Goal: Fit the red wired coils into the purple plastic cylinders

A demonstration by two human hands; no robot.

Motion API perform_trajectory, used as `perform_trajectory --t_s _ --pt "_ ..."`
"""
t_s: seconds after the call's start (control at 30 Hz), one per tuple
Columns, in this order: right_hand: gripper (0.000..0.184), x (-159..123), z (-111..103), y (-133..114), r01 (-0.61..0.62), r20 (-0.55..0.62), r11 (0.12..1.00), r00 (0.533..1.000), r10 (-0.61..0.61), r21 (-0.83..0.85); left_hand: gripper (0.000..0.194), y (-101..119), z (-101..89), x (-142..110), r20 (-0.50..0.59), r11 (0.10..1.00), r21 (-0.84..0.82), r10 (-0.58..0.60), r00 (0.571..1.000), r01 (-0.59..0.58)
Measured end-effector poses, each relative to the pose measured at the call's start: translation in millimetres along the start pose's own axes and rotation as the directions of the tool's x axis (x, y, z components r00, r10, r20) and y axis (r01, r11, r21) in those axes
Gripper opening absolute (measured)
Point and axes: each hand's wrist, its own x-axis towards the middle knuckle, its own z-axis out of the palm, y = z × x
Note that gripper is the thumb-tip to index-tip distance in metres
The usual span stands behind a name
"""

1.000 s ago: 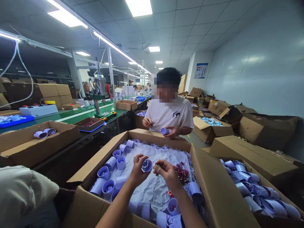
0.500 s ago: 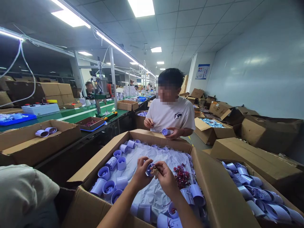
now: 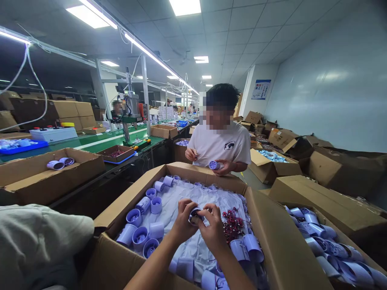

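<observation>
The fingers of a worker's left hand point(image 3: 184, 222) curl around a white-lilac cup point(image 3: 194, 212), its open end turned up toward the worker, while the fingers of the right hand point(image 3: 213, 226) pinch a small brown piece point(image 3: 196, 220) at the cup's mouth, thumb and fingertips bent inward. Both hands meet over the middle of a large cardboard box point(image 3: 269, 225), above a crumpled white sheet point(image 3: 169, 233). Just beside the right hand, a tangle of dark red parts point(image 3: 232, 224) lies on the sheet. More cups point(image 3: 140, 237) line the box's left side, some standing mouth up, others tipped over, and several lie near the worker's forearms.

Across the box, a co-worker point(image 3: 220, 145) in a white printed T-shirt holds a similar cup point(image 3: 214, 165) in one hand; the other hand is raised with its fingertips together, what they hold too small to tell. To the left runs a green bench point(image 3: 86, 141) bearing a press point(image 3: 132, 106) and a shallow carton point(image 3: 105, 158) of red parts; an open carton point(image 3: 80, 177) nearby holds two cups. At right, a second carton point(image 3: 302, 274) is heaped with cups.
</observation>
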Motion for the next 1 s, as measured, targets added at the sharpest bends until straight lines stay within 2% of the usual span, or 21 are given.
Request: perform_trajectory --t_s 0.2,0.3,0.4,0.47,0.63,0.73,0.9,1.0 --pt "0.012 0 -3 -3 0.053 0.056 0.996 0.997 -0.049 -0.072 0.039 0 0.1 -1 -0.016 0.999 0.016 -0.029 0.999 0.029" --pt "0.011 -2 -2 -3 0.045 0.013 0.998 0.999 -0.045 -0.051 0.038 1 0.4 0 -0.041 1.0 0.014 -0.024 0.999 0.025" --pt "0.007 -3 1 -5 -0.01 -0.082 0.999 0.997 0.013 0.034 0.038 1 1.9 -1 -0.061 0.999 0.003 -0.034 0.998 0.034" --pt "0.009 -3 2 -6 -0.069 -0.103 0.994 0.992 0.078 0.087 0.038 1 2.9 -1 -0.062 0.999 -0.004 -0.041 0.997 0.041" --pt "0.018 -3 4 -11 -0.223 -0.027 0.96 0.973 0.231 0.169 0.037 3 2.2 2 -0.06 0.999 -0.01 -0.047 0.997 0.046" --pt "0.019 -4 8 -13 -0.283 0.021 0.935 0.958 0.285 0.213 0.033 5 0.4 5 -0.068 1.0 -0.021 -0.009 0.998 0.008" --pt "0.016 -10 19 -10 -0.321 0.009 0.919 0.945 0.328 0.229 0.03 5 0.1 9 -0.071 0.994 -0.092 0.047 0.996 -0.054" --pt "0.015 -10 21 -7 -0.255 -0.06 0.948 0.961 0.27 0.192 0.028 3 1.9 9 -0.065 0.998 -0.068 0.013 0.998 -0.017"
